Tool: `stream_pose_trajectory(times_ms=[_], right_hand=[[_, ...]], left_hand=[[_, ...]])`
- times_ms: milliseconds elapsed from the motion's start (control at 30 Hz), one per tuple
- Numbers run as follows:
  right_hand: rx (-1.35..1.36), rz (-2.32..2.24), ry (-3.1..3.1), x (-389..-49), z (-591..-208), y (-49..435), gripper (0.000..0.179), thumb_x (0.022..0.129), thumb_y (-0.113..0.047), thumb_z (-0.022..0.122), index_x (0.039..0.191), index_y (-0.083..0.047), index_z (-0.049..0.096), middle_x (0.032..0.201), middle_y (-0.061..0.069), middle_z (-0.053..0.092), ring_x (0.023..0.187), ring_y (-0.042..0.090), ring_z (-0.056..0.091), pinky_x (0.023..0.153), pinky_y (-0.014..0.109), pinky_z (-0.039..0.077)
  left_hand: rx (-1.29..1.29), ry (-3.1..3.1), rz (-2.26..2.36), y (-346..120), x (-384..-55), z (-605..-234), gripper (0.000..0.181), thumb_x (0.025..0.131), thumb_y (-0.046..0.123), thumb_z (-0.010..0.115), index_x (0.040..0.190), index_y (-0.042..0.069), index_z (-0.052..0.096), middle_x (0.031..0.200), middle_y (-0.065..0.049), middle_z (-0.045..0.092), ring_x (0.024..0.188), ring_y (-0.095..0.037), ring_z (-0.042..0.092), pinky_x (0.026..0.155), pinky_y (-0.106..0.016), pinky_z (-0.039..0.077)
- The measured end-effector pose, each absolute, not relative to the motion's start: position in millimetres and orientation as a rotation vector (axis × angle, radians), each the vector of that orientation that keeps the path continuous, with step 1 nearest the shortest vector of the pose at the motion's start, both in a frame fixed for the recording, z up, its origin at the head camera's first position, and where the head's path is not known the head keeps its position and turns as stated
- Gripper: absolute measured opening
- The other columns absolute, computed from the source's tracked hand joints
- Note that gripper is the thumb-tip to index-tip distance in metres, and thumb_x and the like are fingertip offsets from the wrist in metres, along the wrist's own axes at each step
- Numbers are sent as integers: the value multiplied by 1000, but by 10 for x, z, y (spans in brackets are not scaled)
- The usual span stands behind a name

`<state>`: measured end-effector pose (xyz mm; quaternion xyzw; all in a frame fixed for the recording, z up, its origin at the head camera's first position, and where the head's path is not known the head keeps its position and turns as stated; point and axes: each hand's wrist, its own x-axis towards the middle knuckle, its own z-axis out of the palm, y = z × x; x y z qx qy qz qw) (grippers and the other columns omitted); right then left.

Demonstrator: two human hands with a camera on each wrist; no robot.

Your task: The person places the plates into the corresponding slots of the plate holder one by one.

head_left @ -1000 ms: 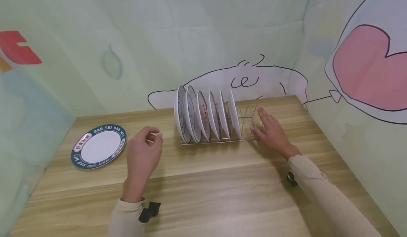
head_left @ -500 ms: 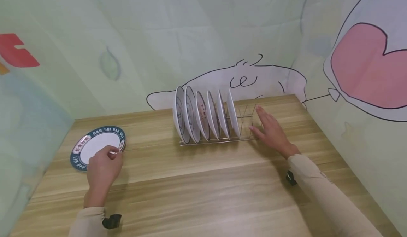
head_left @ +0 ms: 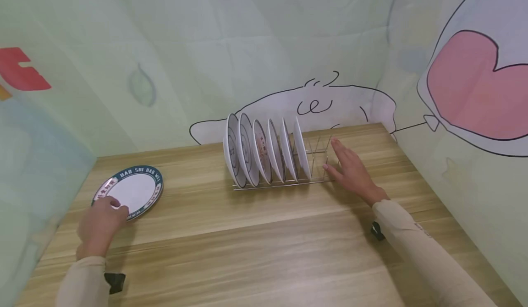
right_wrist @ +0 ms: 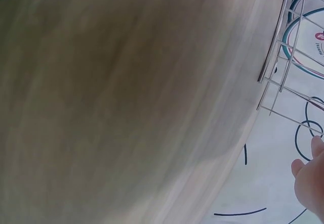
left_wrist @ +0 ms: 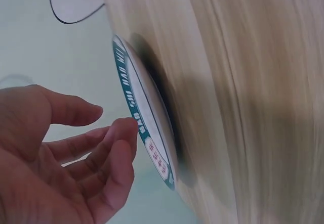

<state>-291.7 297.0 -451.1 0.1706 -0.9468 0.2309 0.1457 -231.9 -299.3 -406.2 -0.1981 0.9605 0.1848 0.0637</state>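
A white plate (head_left: 132, 190) with a dark teal lettered rim lies on the left of the table. My left hand (head_left: 101, 224) is over its near left edge, hiding that part of the rim. The left wrist view has the thumb and the loosely bent fingers apart, with nothing between them; the fingertips look close to the plate's rim, and contact is unclear. At the right end of a wire dish rack (head_left: 264, 187), my right hand (head_left: 352, 172) has its fingers extended and its thumb at the end wires. Several plates (head_left: 302, 151) stand upright in the rack.
The wood-grain table (head_left: 231, 252) meets a printed cloth backdrop (head_left: 173, 68) at the back and sides. At the rack's right end, wire slots stand between the last plate and my right hand.
My left hand has moved left and towards me, from beside the rack across to the plate's near left edge. The right hand has stayed at the rack's end.
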Motion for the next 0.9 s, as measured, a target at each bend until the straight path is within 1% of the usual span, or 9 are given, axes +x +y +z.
stream_pose_trajectory(times_ms=[200, 367, 433, 500, 667, 733, 800, 900], right_hand=[[501, 660, -2726, -2918, -4508, 2982, 78, 98, -30, 62, 157, 2, 21, 162, 25, 25, 149, 42, 28, 121, 60, 22], [517, 656, -2705, -2919, -4521, 2992, 79, 96, -30, 64, 156, 4, 23, 162, 24, 25, 147, 44, 30, 119, 61, 24], [520, 658, -2704, -2918, -4522, 2985, 80, 96, -30, 64, 155, 4, 23, 162, 24, 25, 147, 44, 30, 119, 61, 24], [520, 658, -2709, -2918, -4526, 2977, 80, 96, -30, 64, 156, 4, 23, 162, 23, 24, 147, 44, 30, 119, 61, 24], [515, 660, -2709, -2922, -4531, 2964, 80, 96, -30, 64, 156, 4, 23, 161, 25, 26, 147, 44, 31, 119, 61, 24], [512, 661, -2702, -2920, -4528, 2964, 80, 96, -29, 64, 155, 4, 23, 161, 26, 27, 147, 44, 31, 119, 61, 25], [507, 658, -2698, -2919, -4526, 2968, 80, 96, -29, 65, 155, 4, 23, 161, 25, 26, 146, 44, 32, 119, 61, 25], [509, 659, -2697, -2914, -4523, 2967, 80, 96, -29, 65, 155, 4, 23, 162, 24, 26, 146, 44, 32, 119, 61, 26]], left_hand=[[-618, 2865, 480, -3134, -2360, -4113, 47, 91, 21, 53, 114, -19, 51, 104, -37, 59, 86, -43, 55, 64, -47, 44], [-640, 2812, 398, -3135, -2394, -4155, 56, 94, 26, 50, 122, -21, 43, 109, -42, 55, 87, -44, 56, 67, -47, 45], [-652, 2796, 373, -3139, -2408, -4186, 61, 94, 29, 50, 127, -22, 38, 114, -45, 51, 92, -47, 55, 69, -49, 46], [-660, 2796, 346, -3155, -2410, -4226, 66, 94, 31, 52, 129, -23, 37, 116, -47, 49, 95, -49, 54, 71, -50, 47], [-698, 2788, 370, -3231, -2413, -4310, 80, 94, 40, 56, 139, -21, 30, 126, -50, 39, 113, -58, 45, 81, -58, 48], [-721, 2778, 421, -3265, -2433, -4328, 89, 93, 45, 57, 145, -19, 21, 131, -51, 32, 119, -60, 38, 89, -64, 45], [-738, 2770, 453, -3299, -2467, -4340, 97, 93, 49, 57, 148, -18, 14, 135, -52, 27, 123, -61, 33, 94, -67, 42], [-780, 2749, 477, -3356, -2520, -4352, 106, 92, 54, 58, 149, -18, 5, 139, -51, 23, 126, -60, 29, 100, -66, 40]])
